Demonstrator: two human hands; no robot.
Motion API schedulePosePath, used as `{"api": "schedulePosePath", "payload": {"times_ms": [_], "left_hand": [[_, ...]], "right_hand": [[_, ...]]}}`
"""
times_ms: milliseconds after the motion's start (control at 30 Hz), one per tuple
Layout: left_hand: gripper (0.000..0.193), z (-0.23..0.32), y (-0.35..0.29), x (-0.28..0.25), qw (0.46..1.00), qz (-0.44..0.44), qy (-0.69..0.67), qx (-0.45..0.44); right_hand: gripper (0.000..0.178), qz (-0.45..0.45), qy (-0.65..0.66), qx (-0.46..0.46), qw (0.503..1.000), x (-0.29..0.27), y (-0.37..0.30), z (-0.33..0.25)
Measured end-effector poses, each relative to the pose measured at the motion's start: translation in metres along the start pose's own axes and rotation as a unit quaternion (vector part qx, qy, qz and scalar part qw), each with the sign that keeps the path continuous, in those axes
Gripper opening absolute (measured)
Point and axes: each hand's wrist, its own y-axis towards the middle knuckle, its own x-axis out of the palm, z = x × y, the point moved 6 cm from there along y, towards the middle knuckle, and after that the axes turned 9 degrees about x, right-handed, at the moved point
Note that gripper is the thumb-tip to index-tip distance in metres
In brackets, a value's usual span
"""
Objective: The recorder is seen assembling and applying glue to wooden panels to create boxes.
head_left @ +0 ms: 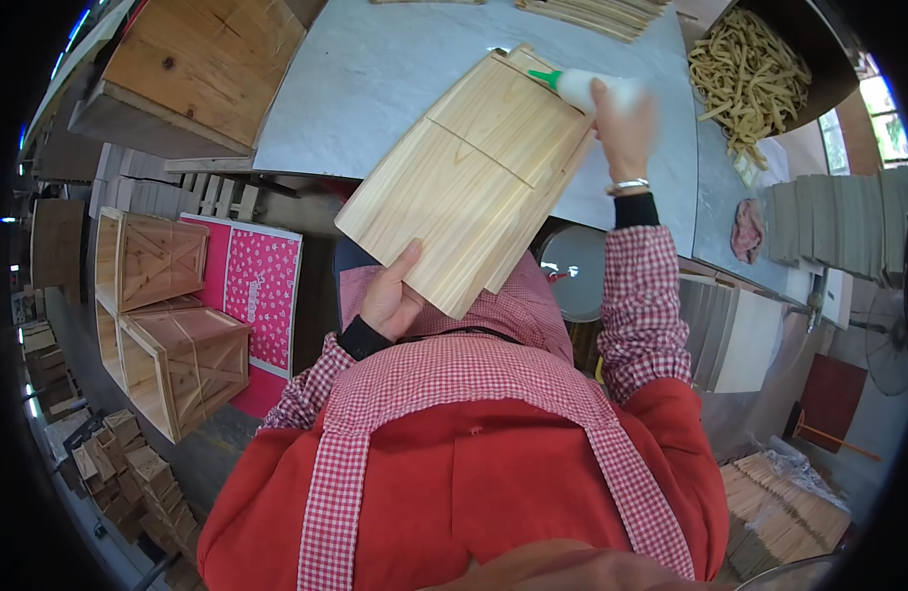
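Closest in, over the checked apron (464,379), the left hand (393,303) has the near end of the pale wooden panels (454,182), thumb laid on the top face, the other fingers partly out of sight at the edge. And those panels run slantwise away from it, up and to the right, near end out over the lap, far end over the blue-grey table (326,84). One layer sticks out from beneath along the right side; a thin dark line crosses the top face.

Now out to the far end, where the right hand (626,128) is closed around a white bottle (584,89), blurred at its base. It's tipped over, green nozzle (545,78) pointing left, right at the narrow strip across the panels' far end; whether it touches, I can't tell. So the panels lie between the two hands, left at the near corner, right just beside the far right corner.

Beyond, slats (602,14) lie at the table's far side, a big wooden box (202,69) stands off left, and to the right a carton (830,61) brims with curly pale strips (749,74).
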Motion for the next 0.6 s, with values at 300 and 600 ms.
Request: {"api": "schedulePosePath", "payload": {"times_ms": [300, 600], "left_hand": [[0.055, 0.0, -0.002, 0.002, 1.0, 0.016, 0.005, -0.007], [0.055, -0.001, 0.0, 0.002, 1.0, 0.004, 0.007, 0.012]], "right_hand": [[0.059, -0.003, -0.065, -0.113, 0.991, 0.054, 0.012, -0.021], [0.051, -0.024, -0.17, -0.216, 0.961, -0.02, 0.002, -0.039]]}}
